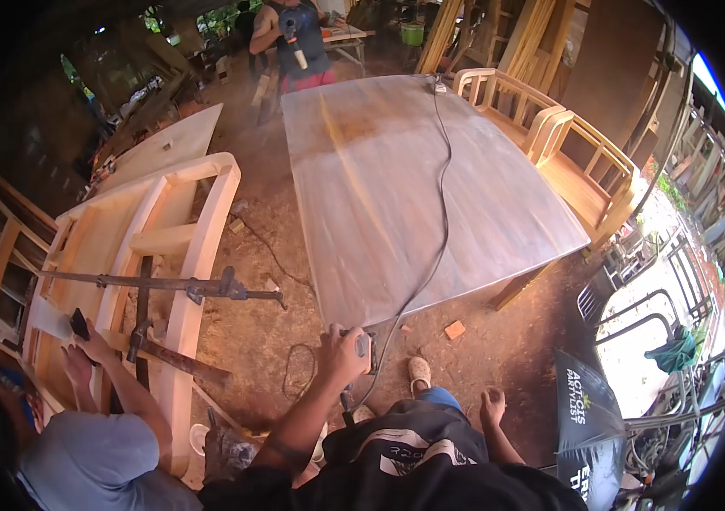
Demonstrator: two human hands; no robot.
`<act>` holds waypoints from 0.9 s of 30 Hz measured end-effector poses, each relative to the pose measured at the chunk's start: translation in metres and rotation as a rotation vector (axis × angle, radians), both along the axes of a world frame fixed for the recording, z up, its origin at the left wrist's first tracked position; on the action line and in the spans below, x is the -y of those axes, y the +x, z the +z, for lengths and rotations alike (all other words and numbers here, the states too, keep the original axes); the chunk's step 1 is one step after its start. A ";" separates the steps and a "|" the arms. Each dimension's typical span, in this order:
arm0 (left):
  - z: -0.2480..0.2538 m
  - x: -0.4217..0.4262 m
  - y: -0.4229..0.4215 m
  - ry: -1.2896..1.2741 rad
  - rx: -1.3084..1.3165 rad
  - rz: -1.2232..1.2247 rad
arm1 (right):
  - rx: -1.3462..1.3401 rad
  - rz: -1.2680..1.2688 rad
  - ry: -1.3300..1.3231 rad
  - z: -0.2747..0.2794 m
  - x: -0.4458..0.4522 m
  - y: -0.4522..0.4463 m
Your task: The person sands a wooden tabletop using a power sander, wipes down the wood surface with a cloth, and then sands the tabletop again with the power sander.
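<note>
Power tool (371, 356), probably a sander, is grasped from above in the left hand (345, 353), just beside the near left corner of the broad panel (379, 238); whether the panel is touched cannot be told.

At far left, one large wooden frame (196, 315) is seen, crossed by one long bar clamp (149, 283). Over it a flat, dark-handled implement (80, 324) is held by one co-worker (98, 460), partly cut off below.

Toward the middle, the one panel is found ahead of both hands, its long axis directed away from the body and its near edge slanted off to the right. By that corner the left hand is placed nearer; the right hand (492, 407) is held lower and farther back, its fingers loosely curled, with nothing seen in it. One dark cable (445, 187) is draped lengthwise across the panel. Beyond the far end, one blue tool (294, 21) is held up by a second co-worker (307, 60).

On the floor, one orange block (454, 329) is seen. At right, two wooden armchairs (588, 183) are set side by side along the panel, and one dark umbrella (588, 409) is seen below them.
</note>
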State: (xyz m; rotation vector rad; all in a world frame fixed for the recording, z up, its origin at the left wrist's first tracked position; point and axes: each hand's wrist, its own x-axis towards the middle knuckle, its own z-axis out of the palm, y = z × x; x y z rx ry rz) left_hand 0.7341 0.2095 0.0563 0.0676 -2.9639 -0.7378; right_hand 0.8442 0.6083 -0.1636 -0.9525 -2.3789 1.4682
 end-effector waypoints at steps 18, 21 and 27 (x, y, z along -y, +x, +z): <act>0.017 0.037 0.046 0.126 0.044 0.132 | 0.304 0.435 0.110 -0.029 0.026 -0.038; 0.017 0.039 0.048 0.135 0.042 0.139 | 0.368 0.425 0.089 -0.030 0.024 -0.041; 0.012 0.043 0.054 0.130 0.064 0.154 | 0.374 0.542 0.063 -0.044 -0.001 -0.021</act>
